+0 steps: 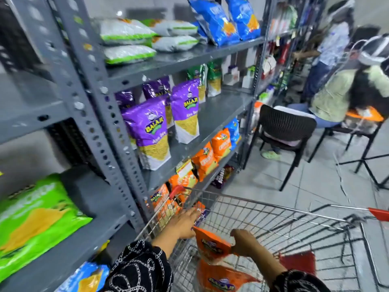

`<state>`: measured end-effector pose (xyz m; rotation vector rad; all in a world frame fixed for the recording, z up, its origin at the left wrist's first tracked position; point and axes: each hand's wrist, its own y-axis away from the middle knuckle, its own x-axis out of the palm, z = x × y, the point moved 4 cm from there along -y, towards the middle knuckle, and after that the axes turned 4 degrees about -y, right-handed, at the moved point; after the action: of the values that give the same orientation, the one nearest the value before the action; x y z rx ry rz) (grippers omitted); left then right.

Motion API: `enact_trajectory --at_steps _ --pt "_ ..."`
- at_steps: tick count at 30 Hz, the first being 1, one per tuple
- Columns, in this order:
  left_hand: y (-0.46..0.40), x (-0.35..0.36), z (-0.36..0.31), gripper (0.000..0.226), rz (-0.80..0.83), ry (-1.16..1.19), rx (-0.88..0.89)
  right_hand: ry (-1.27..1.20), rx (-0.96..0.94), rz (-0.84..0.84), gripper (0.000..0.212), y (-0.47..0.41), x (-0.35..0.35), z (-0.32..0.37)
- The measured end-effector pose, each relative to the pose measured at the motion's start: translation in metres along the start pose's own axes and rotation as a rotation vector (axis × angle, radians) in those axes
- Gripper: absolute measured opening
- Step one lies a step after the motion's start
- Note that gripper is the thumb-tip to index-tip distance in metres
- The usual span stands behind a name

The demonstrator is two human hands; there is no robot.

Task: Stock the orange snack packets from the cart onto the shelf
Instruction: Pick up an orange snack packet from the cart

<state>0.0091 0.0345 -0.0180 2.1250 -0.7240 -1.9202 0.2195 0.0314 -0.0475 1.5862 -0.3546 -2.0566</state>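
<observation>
A wire shopping cart point(273, 209) stands in front of a grey metal shelf unit point(117, 131). My right hand point(245, 242) is shut on the top edge of an orange snack packet point(212, 245) held upright inside the cart. A second orange packet point(221, 279) lies below it in the basket. My left hand point(183, 224) reaches over the cart's left rim, its fingers on a small packet point(201, 211) near the low shelf. Several orange packets point(205, 161) stand in a row on that low shelf point(223, 161).
Purple packets point(149, 127) fill the shelf above, green and blue bags higher up. A green bag point(31, 224) lies on the left rack. A black chair point(286, 131) and two people sit or stand at the right, on the tiled floor point(315, 182).
</observation>
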Motion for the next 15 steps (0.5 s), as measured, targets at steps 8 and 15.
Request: enact_trajectory --at_steps 8,15 --pt "-0.038 0.041 -0.008 0.054 0.100 0.054 -0.153 -0.158 0.095 -0.073 0.022 -0.025 0.056 -0.028" --pt "-0.035 0.016 0.020 0.021 -0.232 0.393 -0.431 -0.571 0.215 -0.300 0.019 -0.018 0.022 -0.036"
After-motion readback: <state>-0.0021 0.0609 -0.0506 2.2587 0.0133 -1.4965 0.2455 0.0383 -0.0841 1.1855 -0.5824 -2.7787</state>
